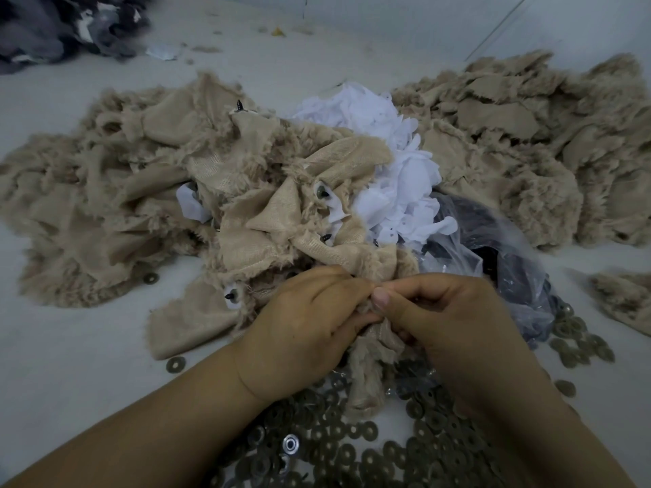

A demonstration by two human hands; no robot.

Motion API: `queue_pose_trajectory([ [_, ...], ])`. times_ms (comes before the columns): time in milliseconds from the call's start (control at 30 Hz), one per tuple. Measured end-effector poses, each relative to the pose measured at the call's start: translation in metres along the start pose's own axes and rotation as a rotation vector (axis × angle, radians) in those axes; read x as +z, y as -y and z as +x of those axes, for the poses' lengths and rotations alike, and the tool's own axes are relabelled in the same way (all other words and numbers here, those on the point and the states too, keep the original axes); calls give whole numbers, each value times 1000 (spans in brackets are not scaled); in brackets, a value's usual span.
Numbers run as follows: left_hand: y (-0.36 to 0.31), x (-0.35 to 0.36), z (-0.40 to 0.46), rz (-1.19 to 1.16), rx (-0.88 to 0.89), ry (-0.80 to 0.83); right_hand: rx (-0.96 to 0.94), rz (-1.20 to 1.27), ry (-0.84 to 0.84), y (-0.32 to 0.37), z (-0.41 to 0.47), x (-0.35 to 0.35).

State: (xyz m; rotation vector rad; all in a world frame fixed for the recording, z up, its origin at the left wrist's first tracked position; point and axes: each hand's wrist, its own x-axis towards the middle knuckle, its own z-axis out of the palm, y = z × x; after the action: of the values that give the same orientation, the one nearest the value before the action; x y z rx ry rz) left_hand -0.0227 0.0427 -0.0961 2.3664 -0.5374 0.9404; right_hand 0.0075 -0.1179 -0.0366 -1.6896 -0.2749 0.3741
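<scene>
A tan plush fabric piece (364, 375) hangs between my two hands at the lower centre. My left hand (303, 322) grips its upper part with curled fingers. My right hand (447, 318) pinches the same piece from the right, thumb tip against my left fingers. What sits between the fingertips is hidden. Below my hands spreads a heap of several grey metal washers (352, 438). One fabric piece with a black toy eye (229, 296) on a white backing lies just left of my left hand.
A pile of tan plush pieces (141, 191) fills the left and centre, another tan pile (528, 135) the right. White cut-outs (394, 163) lie between them. A clear plastic bag (493, 248) holds dark parts. Dark grey fabric (53, 26) sits far left.
</scene>
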Motion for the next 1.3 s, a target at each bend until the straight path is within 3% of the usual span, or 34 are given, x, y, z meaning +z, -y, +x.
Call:
queue_pose_trajectory([
  [1033,-6,3,-4,17,19,-4,91,115,80,-9,5,-4],
  [1300,-5,0,3,91,84,-136,96,99,17,-8,6,-9],
])
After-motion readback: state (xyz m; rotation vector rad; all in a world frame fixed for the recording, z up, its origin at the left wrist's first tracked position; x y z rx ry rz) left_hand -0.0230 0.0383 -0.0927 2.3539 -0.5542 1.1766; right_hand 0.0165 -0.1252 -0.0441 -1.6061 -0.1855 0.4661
